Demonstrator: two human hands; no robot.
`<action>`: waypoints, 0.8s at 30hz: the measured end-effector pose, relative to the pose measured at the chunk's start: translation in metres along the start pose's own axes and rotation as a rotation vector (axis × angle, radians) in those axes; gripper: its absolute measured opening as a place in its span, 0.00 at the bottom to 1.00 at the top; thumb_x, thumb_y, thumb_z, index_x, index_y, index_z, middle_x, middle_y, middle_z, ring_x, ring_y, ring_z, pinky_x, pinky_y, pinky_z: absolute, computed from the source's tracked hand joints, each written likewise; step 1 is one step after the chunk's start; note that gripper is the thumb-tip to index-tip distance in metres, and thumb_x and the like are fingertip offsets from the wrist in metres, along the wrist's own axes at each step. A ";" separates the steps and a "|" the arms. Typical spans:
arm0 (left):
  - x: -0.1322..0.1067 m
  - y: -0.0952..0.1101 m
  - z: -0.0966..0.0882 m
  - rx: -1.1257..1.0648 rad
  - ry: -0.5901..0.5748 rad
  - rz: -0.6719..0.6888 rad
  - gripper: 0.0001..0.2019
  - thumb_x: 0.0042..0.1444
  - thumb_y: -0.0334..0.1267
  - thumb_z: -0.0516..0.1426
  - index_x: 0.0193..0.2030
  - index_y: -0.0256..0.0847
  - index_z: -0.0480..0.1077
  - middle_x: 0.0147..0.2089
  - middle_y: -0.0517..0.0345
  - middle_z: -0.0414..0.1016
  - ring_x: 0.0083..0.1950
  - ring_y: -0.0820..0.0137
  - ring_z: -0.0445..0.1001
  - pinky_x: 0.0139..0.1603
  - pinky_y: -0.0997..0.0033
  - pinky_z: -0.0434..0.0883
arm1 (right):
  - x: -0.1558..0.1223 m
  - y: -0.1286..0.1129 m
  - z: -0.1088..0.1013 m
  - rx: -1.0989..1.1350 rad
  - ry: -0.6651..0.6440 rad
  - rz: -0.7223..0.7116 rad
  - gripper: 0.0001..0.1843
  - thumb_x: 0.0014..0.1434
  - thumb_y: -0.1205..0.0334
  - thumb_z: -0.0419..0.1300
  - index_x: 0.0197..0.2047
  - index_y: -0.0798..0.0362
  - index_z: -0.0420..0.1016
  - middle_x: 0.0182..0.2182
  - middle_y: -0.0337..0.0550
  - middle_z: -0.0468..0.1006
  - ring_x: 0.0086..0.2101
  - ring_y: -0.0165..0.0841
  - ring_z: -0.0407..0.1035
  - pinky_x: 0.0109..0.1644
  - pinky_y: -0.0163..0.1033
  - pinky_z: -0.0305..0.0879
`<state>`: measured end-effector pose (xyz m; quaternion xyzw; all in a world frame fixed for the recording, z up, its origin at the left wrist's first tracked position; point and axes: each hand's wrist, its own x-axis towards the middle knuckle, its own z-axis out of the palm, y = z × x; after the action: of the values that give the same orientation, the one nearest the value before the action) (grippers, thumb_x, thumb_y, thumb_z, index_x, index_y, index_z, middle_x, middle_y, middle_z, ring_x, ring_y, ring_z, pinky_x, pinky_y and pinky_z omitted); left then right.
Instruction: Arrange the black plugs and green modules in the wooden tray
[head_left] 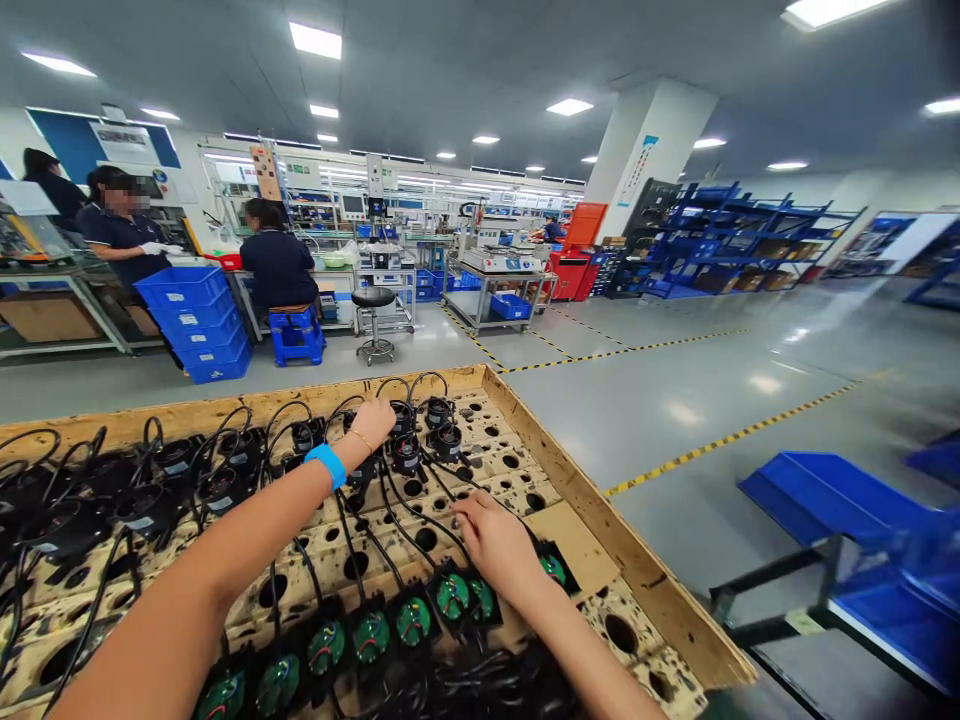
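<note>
Here, both hands touch glossy black round fans [406, 452].

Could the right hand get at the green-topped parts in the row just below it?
Probably yes. The right hand lies on the wooden tray right beside the green-topped parts, with only loose black cables across them and nothing covering them.

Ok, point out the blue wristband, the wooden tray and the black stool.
blue wristband [327, 464], head view, on the band's outer face.
wooden tray [600, 515], head view, on its right rim.
black stool [373, 297], head view, on its seat.
</note>
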<state>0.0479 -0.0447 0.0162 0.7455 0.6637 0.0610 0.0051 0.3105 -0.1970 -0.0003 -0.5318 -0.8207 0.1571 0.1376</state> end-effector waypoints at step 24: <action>-0.196 0.111 0.051 -0.285 -0.354 0.185 0.44 0.44 0.54 0.64 0.69 0.42 0.62 0.66 0.43 0.61 0.67 0.48 0.60 0.69 0.52 0.59 | -0.031 0.061 0.005 -0.011 -0.279 -0.285 0.42 0.42 0.54 0.75 0.61 0.51 0.72 0.60 0.54 0.73 0.62 0.51 0.62 0.68 0.54 0.53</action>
<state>0.1406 -0.2486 -0.0410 0.7940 0.5660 0.0225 0.2207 0.3720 -0.2026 -0.0313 -0.3841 -0.8996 0.2038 0.0403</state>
